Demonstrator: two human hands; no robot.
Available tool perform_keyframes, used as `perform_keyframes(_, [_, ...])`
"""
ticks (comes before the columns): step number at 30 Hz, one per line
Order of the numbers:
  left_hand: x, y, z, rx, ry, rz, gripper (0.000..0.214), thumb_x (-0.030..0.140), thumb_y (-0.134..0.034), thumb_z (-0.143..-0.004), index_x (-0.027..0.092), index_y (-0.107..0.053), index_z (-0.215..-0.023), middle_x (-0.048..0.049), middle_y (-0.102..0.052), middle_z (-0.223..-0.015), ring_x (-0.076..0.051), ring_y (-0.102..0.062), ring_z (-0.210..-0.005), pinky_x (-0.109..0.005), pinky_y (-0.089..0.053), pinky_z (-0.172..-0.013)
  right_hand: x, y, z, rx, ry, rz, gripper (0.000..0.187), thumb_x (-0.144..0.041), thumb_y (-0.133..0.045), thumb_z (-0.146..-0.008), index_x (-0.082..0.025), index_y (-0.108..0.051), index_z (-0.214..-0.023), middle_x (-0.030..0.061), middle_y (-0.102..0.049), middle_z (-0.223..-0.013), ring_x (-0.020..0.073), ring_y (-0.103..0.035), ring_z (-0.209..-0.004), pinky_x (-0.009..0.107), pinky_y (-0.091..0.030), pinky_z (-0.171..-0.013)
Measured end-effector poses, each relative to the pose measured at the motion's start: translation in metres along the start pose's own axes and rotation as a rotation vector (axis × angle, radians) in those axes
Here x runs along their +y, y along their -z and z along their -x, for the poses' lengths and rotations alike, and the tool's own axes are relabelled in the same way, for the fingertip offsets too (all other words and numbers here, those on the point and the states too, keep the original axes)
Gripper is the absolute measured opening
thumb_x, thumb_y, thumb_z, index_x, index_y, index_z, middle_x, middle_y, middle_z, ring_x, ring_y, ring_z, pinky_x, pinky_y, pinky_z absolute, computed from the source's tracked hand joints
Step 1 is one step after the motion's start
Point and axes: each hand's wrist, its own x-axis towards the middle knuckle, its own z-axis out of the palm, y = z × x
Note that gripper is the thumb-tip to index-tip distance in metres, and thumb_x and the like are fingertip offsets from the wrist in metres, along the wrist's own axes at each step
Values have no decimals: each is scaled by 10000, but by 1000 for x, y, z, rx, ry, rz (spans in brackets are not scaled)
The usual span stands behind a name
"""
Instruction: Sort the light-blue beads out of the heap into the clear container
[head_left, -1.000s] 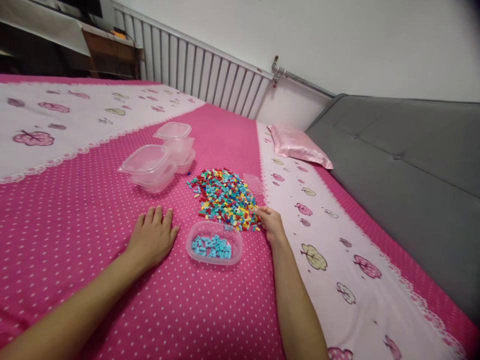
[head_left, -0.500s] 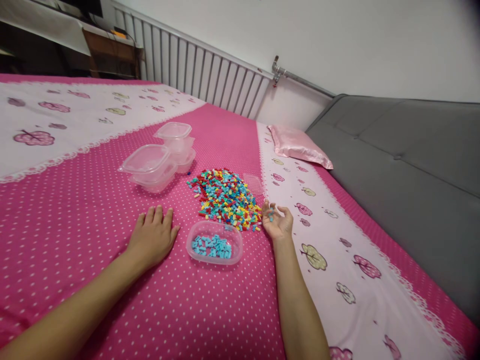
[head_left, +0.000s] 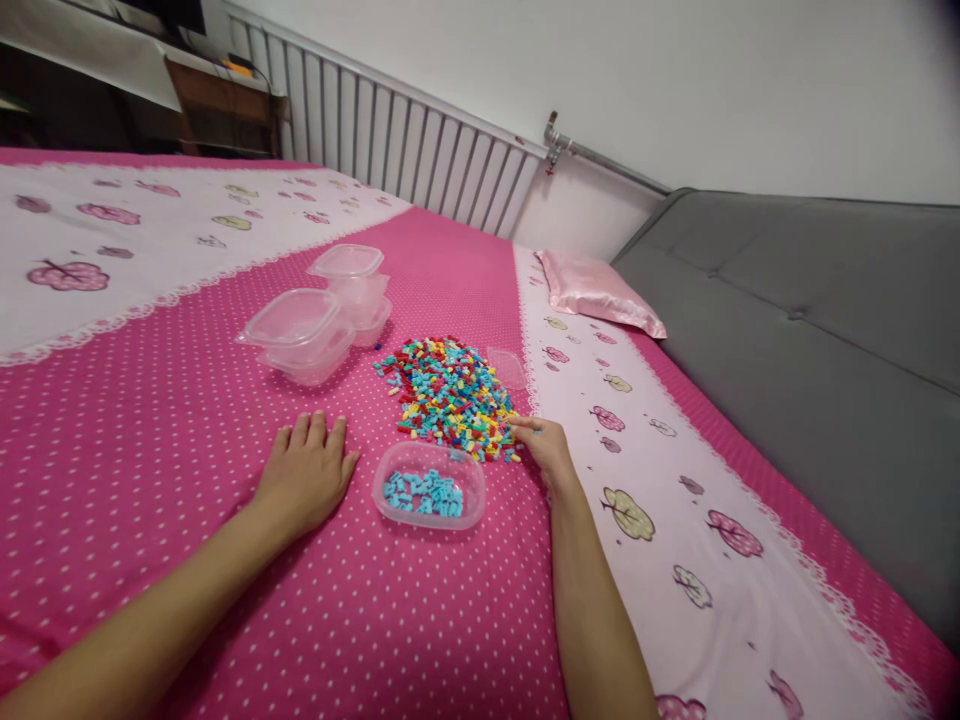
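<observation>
A heap of small multicoloured toy building bricks (head_left: 454, 390) lies on the pink dotted bedspread (head_left: 420, 620). My right hand (head_left: 546, 448) is at the heap's right edge, palm turned down, fingertips reaching to the bricks. Its other fingers curl under; a bit of light blue shows beneath them, but most of the palm is hidden. In front of the heap stands a clear plastic container (head_left: 382, 508) with many light blue bricks (head_left: 424, 493) inside. Left of that container my left hand (head_left: 306, 470) rests flat on the bedspread, fingers spread, holding nothing.
Stacked clear containers (head_left: 294, 322) stand behind my left hand. A clear lid (head_left: 507, 368) lies flat beyond the heap's right side. Farther back are a pink pillow (head_left: 596, 290), a grey headboard (head_left: 795, 290) and a radiator (head_left: 390, 130).
My right hand has turned from palm up, with light blue bricks showing in it, to palm down, and its fingers have moved left onto the heap's edge. My left hand stays put.
</observation>
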Motion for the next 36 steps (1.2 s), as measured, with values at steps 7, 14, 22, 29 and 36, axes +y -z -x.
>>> perform_keyframes(7, [0,1,0,28,-7,29,572,340,-366,-922,-10,-449,-1367,-304,-441,-1381,-431,-407,-1283,-518,-311,-1035,-3,6,2,-64,42,383,305,-218,-615,-635,-159,-763,-895,-11,-647,-531,138,-575,-489,240,-403,-521])
perform_keyframes(14, [-2,-6,0,87,-19,45,568,342,-343,-916,-12,-485,-1336,-314,-464,-1354,-424,-430,-1266,-530,-324,-1020,-7,7,3,-25,77,559,187,-207,-658,-654,-216,-764,-808,-17,-638,-489,159,-608,-529,248,-393,-532])
perform_keyframes(22, [-2,-5,0,88,-23,46,563,336,-340,-916,-15,-489,-1330,-311,-469,-1351,-414,-438,-1263,-531,-324,-1018,0,8,0,0,93,481,138,-253,-686,-630,-216,-748,-747,-29,-621,-502,138,-580,-491,232,-372,-502])
perform_keyframes(29, [-1,-4,0,71,-20,9,559,342,-345,-921,-2,-487,-1338,-302,-468,-1359,-415,-435,-1268,-518,-330,-1018,-10,8,4,-30,144,595,213,-191,-650,-646,-251,-762,-817,-31,-631,-533,138,-558,-525,243,-367,-541])
perform_keyframes(36, [-1,-3,0,67,-15,38,564,338,-353,-916,-12,-482,-1339,-307,-462,-1362,-421,-429,-1271,-527,-330,-1021,-14,8,7,-10,123,603,143,-172,-674,-613,-252,-737,-713,-32,-608,-468,149,-554,-523,242,-347,-526])
